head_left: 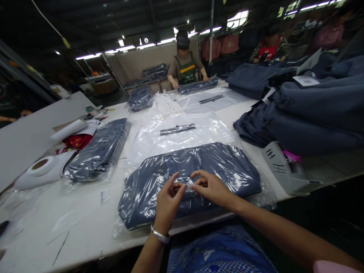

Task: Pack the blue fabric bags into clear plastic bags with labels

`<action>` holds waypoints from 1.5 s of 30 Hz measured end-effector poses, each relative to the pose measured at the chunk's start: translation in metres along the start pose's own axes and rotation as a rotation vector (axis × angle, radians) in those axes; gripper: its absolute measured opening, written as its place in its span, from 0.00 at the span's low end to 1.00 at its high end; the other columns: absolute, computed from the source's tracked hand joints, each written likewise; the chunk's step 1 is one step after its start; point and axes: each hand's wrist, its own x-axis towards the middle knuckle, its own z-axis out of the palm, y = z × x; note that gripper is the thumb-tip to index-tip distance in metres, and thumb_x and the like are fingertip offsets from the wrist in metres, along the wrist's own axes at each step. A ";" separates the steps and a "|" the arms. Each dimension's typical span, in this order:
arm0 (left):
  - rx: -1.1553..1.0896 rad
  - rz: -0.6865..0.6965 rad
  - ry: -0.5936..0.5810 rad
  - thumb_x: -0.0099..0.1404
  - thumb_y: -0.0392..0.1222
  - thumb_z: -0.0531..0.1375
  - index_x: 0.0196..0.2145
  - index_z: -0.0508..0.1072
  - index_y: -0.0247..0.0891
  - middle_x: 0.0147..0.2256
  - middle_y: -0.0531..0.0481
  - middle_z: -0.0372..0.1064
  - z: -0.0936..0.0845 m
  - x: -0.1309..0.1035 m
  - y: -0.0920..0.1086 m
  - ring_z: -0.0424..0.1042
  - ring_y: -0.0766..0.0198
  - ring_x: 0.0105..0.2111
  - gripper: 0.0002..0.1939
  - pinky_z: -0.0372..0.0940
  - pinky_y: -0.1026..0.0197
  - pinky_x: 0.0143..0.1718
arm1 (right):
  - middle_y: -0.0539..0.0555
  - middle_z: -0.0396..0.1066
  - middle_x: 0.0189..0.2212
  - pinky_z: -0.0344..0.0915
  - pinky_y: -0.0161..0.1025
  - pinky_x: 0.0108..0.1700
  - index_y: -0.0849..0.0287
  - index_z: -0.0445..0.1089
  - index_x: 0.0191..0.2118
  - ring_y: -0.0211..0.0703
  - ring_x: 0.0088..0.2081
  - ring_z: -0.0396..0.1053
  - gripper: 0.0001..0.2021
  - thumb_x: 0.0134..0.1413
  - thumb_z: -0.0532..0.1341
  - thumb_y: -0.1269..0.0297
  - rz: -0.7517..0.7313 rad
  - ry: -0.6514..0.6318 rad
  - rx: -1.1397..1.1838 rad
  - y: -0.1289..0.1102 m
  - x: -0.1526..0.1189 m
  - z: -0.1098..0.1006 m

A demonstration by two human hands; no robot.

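A dark blue bag in shiny clear plastic lies flat at the table's near edge, right in front of me. Over its middle, my left hand and my right hand face each other with thumbs and forefingers pinched. Between their fingertips stretches a small whitish label; its print is too small to read. Whether the label touches the plastic, I cannot tell. A silver bracelet circles my left wrist.
Clear plastic bags with a dark strip lie beyond. Wrapped dark packages and a white roll are on the left. Unwrapped dark blue bags and a grey plastic bin stand right. A co-worker handles another package opposite.
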 end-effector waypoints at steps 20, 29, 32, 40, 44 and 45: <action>0.009 -0.043 -0.042 0.58 0.48 0.65 0.59 0.64 0.36 0.34 0.48 0.76 0.008 0.087 -0.026 0.75 0.63 0.32 0.32 0.70 0.60 0.37 | 0.48 0.72 0.22 0.60 0.35 0.29 0.60 0.72 0.39 0.38 0.25 0.68 0.11 0.47 0.64 0.66 0.026 -0.048 -0.200 0.026 0.090 -0.029; 0.111 0.016 -0.032 0.59 0.45 0.64 0.58 0.65 0.38 0.34 0.49 0.77 0.008 0.087 -0.019 0.76 0.62 0.34 0.30 0.69 0.59 0.40 | 0.50 0.73 0.27 0.63 0.36 0.32 0.60 0.71 0.39 0.40 0.28 0.70 0.10 0.49 0.63 0.64 0.072 -0.106 -0.159 0.031 0.088 -0.033; 0.174 0.039 -0.028 0.60 0.44 0.63 0.59 0.65 0.39 0.35 0.50 0.77 0.008 0.086 -0.020 0.76 0.62 0.34 0.29 0.69 0.59 0.39 | 0.50 0.73 0.27 0.63 0.35 0.32 0.60 0.71 0.40 0.40 0.29 0.70 0.11 0.50 0.63 0.64 0.065 -0.104 -0.203 0.032 0.088 -0.034; 0.557 0.140 0.024 0.61 0.43 0.62 0.58 0.65 0.47 0.34 0.55 0.78 0.006 0.089 -0.022 0.76 0.62 0.34 0.27 0.67 0.59 0.40 | 0.49 0.75 0.28 0.61 0.35 0.32 0.57 0.72 0.41 0.39 0.29 0.71 0.10 0.51 0.61 0.66 -0.038 -0.085 -0.477 0.036 0.097 -0.035; 0.603 0.145 0.012 0.62 0.43 0.62 0.59 0.64 0.48 0.34 0.56 0.78 0.006 0.088 -0.021 0.75 0.63 0.33 0.27 0.66 0.60 0.40 | 0.49 0.75 0.28 0.60 0.34 0.31 0.56 0.72 0.41 0.39 0.29 0.71 0.10 0.50 0.61 0.66 -0.026 -0.120 -0.528 0.035 0.098 -0.034; 0.612 0.149 0.015 0.62 0.43 0.62 0.59 0.64 0.48 0.34 0.55 0.78 0.006 0.088 -0.021 0.75 0.63 0.33 0.27 0.66 0.61 0.40 | 0.49 0.75 0.28 0.60 0.34 0.31 0.56 0.72 0.41 0.39 0.29 0.71 0.10 0.50 0.62 0.66 -0.015 -0.129 -0.532 0.034 0.098 -0.034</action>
